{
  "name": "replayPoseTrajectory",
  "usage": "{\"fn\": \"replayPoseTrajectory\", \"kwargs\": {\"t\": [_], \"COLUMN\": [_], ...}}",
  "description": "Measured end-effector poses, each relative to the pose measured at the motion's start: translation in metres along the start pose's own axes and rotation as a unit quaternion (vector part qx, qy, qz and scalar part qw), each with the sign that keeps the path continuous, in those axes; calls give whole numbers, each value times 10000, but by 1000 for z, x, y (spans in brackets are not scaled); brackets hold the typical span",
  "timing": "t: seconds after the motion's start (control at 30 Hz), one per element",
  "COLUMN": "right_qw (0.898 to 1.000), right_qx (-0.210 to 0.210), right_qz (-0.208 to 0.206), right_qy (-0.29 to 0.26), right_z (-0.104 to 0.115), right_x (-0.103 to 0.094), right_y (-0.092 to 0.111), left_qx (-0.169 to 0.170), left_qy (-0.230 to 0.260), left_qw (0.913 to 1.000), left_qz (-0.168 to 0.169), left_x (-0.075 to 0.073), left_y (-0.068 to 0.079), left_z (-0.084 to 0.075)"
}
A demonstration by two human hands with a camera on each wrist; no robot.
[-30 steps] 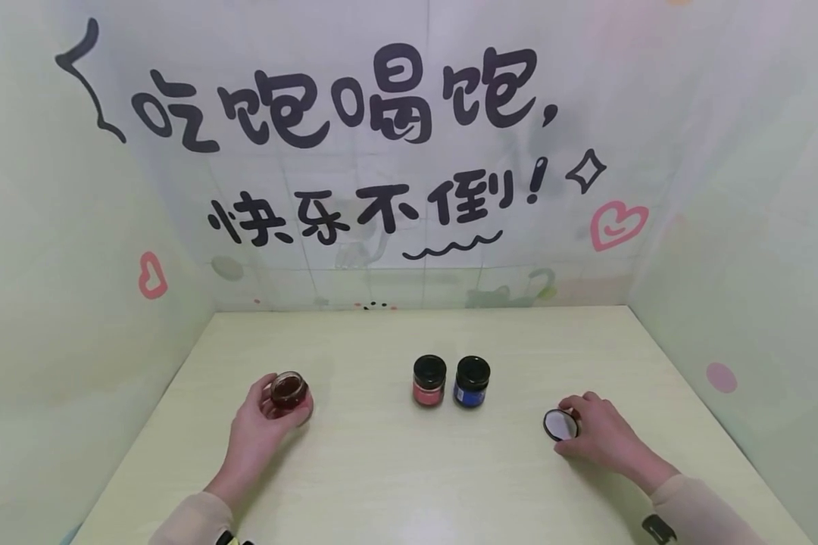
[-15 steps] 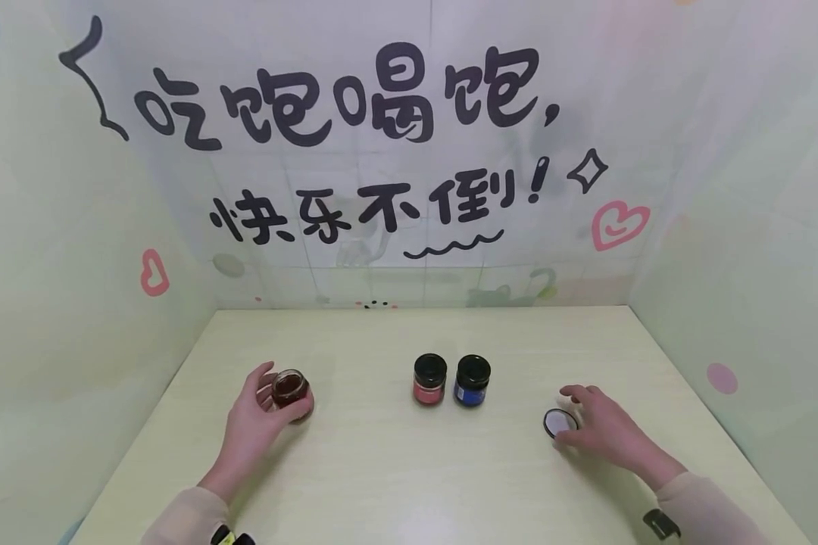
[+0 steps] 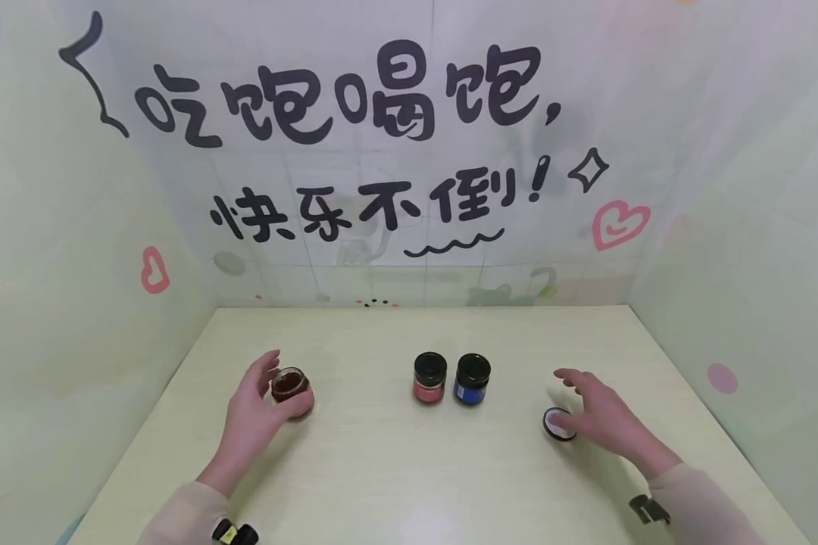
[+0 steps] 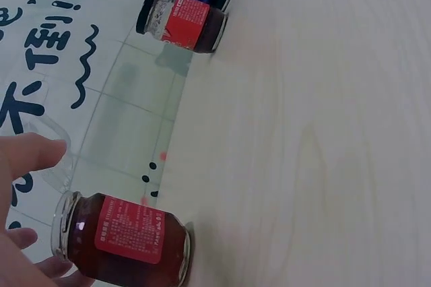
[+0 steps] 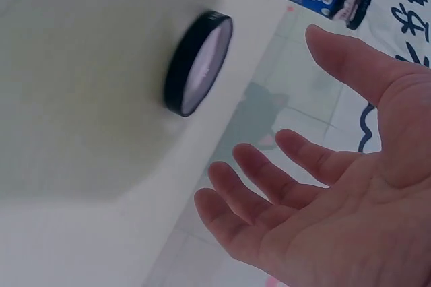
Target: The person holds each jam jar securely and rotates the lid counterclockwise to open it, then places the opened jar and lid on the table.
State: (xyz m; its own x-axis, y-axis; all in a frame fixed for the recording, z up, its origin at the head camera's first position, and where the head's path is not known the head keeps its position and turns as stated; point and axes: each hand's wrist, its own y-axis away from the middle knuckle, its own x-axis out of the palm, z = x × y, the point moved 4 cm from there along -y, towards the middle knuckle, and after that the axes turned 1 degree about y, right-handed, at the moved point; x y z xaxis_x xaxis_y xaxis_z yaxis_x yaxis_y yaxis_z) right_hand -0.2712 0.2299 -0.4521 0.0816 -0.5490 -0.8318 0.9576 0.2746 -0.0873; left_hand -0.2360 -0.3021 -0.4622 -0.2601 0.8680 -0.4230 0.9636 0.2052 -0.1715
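Note:
An uncapped glass jar [image 3: 289, 384] of dark red-brown contents stands upright on the left of the table; the left wrist view shows its red label [image 4: 131, 230]. My left hand [image 3: 255, 409] is spread loosely around it, thumb raised apart from the glass and fingers behind it. On the right, a black lid [image 3: 554, 428] lies with its white inner side up. Over and beside this lid hovers my right hand [image 3: 607, 420], its fingers spread. In the right wrist view a gap shows between the lid [image 5: 195, 65] and the fingers [image 5: 249, 199].
Two closed black-lidded jars stand side by side near the table's middle, a red-labelled jar [image 3: 429, 378] and a blue-labelled jar [image 3: 473, 380]. Printed walls [image 3: 423, 288] enclose the pale table [image 3: 395, 469] at the back and both sides.
My right hand has let go of the lid, which now lies on the table, and its fingers have lifted away. My left hand's fingers have loosened from the jar, which stays in place.

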Motion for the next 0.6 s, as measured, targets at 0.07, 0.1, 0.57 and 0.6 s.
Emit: {"fn": "replayPoseTrajectory", "kwargs": {"t": [0.07,0.1,0.57,0.6], "right_qw": [10000,9999,9978,9974], "right_qx": [-7,-18,-277,-312], "right_qz": [-36,-57,-272,-283], "right_qy": [-66,-97,-546,-581], "right_z": [2,4,31,34], "right_x": [-2,-4,-9,-9], "right_y": [-2,-3,-24,-25], "left_qx": [84,136,567,601], "left_qy": [19,26,-8,-37], "left_qw": [10000,9999,9984,9982], "left_qz": [-23,-41,-24,-25], "left_x": [0,0,12,13], "left_y": [-1,-1,1,2], "left_z": [-4,-6,-40,-42]}}
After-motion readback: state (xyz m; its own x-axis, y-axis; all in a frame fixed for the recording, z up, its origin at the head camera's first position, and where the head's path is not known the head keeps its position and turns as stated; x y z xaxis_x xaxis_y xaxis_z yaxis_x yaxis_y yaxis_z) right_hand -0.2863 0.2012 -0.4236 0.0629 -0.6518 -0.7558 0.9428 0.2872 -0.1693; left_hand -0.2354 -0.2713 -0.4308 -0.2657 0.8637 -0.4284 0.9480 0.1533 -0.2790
